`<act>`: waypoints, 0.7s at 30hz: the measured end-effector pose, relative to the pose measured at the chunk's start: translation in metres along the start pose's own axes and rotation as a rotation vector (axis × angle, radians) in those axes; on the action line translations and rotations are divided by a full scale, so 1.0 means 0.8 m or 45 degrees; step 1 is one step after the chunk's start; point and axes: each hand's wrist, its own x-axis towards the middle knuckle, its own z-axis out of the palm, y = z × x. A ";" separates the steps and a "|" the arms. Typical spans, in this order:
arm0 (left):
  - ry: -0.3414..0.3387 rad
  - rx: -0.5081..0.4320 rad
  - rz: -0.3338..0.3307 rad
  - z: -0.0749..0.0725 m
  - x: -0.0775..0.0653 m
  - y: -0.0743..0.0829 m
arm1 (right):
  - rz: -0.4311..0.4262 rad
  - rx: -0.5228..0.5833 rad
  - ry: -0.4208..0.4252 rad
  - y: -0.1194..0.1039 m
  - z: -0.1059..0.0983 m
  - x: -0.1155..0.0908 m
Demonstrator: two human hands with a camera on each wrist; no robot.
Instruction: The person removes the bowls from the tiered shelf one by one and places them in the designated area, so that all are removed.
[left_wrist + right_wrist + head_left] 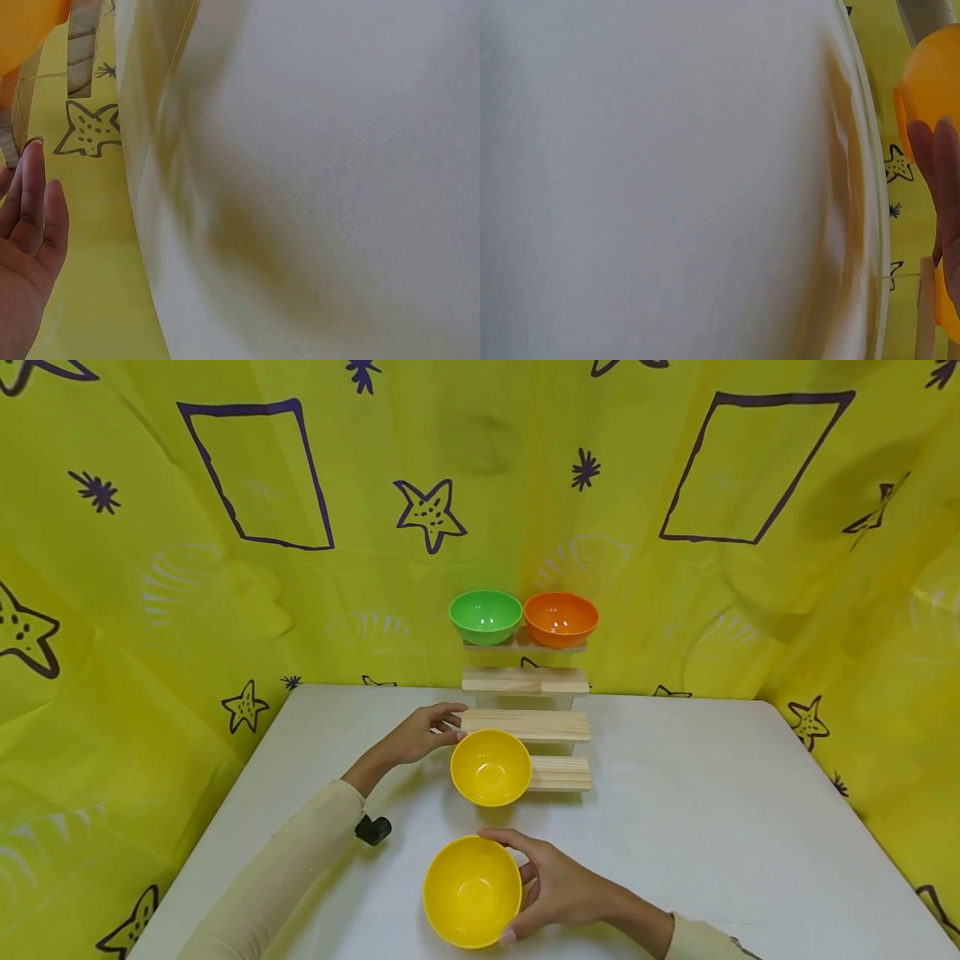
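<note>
A yellow bowl (491, 768) stands at the left end of the lowest step of a wooden stepped rack (558, 774). Beside its upper left rim is my left hand (426, 733), thumb at the rim and fingers reaching toward the step above. In the left wrist view that hand (30, 232) has its fingers nearly straight. Nearer to me, my right hand (558, 883) grips a second yellow bowl (472, 893) by its right side, thumb and forefinger spread along the rim. Whether this bowl touches the table cannot be told. The right wrist view shows the fingers (946, 161) against its wall.
A green bowl (486, 617) and an orange bowl (561, 619) sit side by side on the rack's top step. A small black object (372, 829) lies by the left forearm on the white table (697, 827). Yellow patterned cloth (495, 460) encloses the back and sides.
</note>
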 end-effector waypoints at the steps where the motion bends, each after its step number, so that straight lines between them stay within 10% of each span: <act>1: 0.001 0.000 -0.001 0.000 0.000 0.000 | -0.006 0.002 -0.007 0.000 0.001 0.002; 21: 0.003 0.018 0.001 0.000 0.000 0.001 | -0.013 -0.014 -0.004 0.000 0.029 0.048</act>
